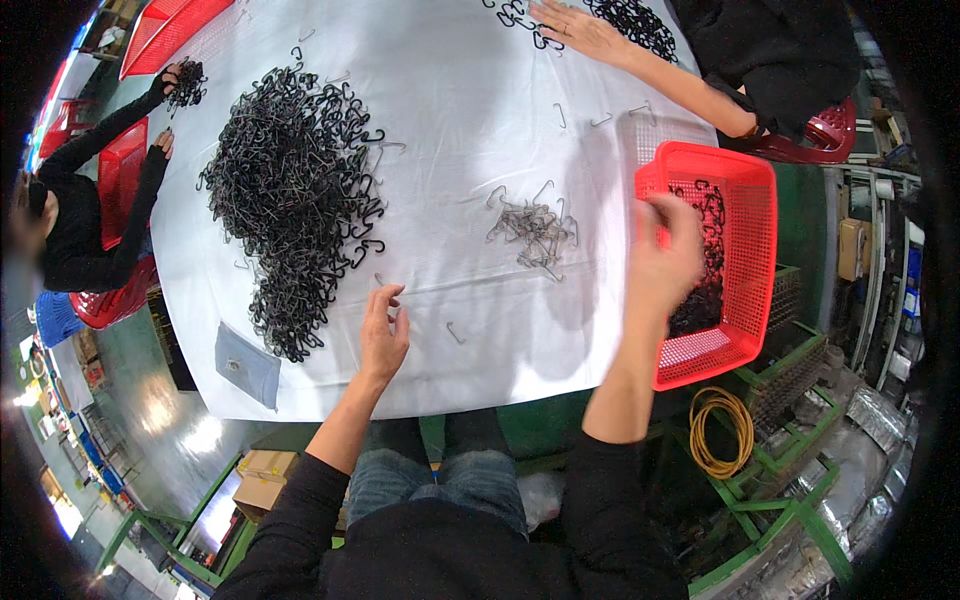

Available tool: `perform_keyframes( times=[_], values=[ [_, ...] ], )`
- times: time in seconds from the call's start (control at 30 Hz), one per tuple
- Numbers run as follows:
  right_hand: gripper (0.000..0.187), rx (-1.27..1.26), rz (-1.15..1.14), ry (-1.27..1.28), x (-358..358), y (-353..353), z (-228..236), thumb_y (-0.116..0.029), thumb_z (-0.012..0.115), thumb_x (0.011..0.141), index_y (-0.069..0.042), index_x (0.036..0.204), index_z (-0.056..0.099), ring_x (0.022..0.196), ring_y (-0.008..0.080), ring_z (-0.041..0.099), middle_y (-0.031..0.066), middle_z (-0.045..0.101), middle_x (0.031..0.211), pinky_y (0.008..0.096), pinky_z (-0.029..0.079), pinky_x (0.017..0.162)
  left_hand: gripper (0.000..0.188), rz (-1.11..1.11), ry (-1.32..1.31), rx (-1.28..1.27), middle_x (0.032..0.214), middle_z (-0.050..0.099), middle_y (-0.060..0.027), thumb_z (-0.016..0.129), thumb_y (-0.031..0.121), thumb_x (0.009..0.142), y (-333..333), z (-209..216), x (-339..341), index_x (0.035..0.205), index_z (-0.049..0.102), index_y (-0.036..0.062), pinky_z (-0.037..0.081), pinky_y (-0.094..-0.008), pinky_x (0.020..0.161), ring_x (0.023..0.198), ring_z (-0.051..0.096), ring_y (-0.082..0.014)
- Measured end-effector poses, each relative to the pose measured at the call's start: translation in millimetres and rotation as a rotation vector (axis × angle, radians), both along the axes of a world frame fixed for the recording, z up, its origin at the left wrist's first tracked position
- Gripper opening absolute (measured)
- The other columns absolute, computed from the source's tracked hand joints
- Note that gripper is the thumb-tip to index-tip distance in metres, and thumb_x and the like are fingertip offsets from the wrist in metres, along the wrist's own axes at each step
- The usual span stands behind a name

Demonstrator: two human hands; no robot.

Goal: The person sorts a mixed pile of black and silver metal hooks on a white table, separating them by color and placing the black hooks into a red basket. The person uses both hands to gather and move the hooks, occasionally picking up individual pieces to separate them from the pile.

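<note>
Dark sleeves and blue jeans of the person fill the lower edge, and both forearms reach up to a table under a white cloth (470, 130). On the cloth rests the left hand (384, 335), fingers loosely curled and a little apart, holding nothing that I can see; one small hook (455, 333) lies just beside it on the right. Above the near edge of a red basket (745, 200) is the right hand (662, 255), raised and blurred, so I cannot tell if its fingers are closed on something. Dark hooks lie inside this basket. Between the two hands, a bit further away, lies a small pile of grey hooks (535, 232). A big heap of black hooks (295, 190) covers the cloth on the left side. At the far right another person's hand (580, 30) touches more black hooks, and at the left edge a person in black sleeves handles a small bunch.
</note>
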State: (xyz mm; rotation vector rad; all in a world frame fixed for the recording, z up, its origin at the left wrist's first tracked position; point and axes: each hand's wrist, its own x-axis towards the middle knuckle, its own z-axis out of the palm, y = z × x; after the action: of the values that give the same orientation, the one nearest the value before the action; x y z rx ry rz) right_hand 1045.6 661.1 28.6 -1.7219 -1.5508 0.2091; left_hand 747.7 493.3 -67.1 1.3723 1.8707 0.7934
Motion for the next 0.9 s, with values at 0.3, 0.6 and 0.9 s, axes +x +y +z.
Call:
perform_keyframes(
  times=[0.3, 0.6, 0.9],
  values=[
    [0.02, 0.081, 0.283, -0.166, -14.7, -10.3, -47.2, -0.015, 0.063, 0.086, -0.005, 0.104, 0.063, 0.102, 0.0322, 0.057, 0.0123, 0.061, 0.105, 0.0437, 0.044, 0.091, 0.027, 0.043, 0.005, -0.037, 0.095, 0.059, -0.0096, 0.056, -0.005, 0.084, 6.3, -6.9, -14.3, 0.109, 0.058, 0.0044, 0.048, -0.0272, 0.063, 0.08, 0.058, -0.019],
    [0.058, -0.156, 0.531, -0.405, -84.8, -7.2, -147.6, -0.046, 0.055, 0.089, -0.016, 0.138, 0.046, 0.138, 0.0311, 0.031, 0.0067, 0.04, 0.146, 0.0545, 0.02, 0.112, 0.032, 0.071, 0.16, 0.124, 0.108, 0.058, -0.0118, 0.057, -0.005, 0.082, -31.2, -6.2, -29.6, 0.111, 0.059, 0.0061, 0.048, -0.033, 0.081, 0.101, 0.055, -0.0265],
    [0.065, -0.183, 0.932, -0.312, -231.0, -118.2, -117.3, -0.043, 0.059, 0.087, -0.017, 0.143, 0.039, 0.141, 0.0341, 0.022, 0.011, 0.032, 0.15, 0.0562, 0.013, 0.113, 0.08, 0.582, 0.479, 0.032, 0.149, 0.019, -0.0235, 0.066, 0.01, 0.081, -105.7, -19.9, -93.9, 0.145, 0.02, -0.0005, 0.015, -0.0488, 0.114, 0.14, 0.014, -0.0418]
  ],
)
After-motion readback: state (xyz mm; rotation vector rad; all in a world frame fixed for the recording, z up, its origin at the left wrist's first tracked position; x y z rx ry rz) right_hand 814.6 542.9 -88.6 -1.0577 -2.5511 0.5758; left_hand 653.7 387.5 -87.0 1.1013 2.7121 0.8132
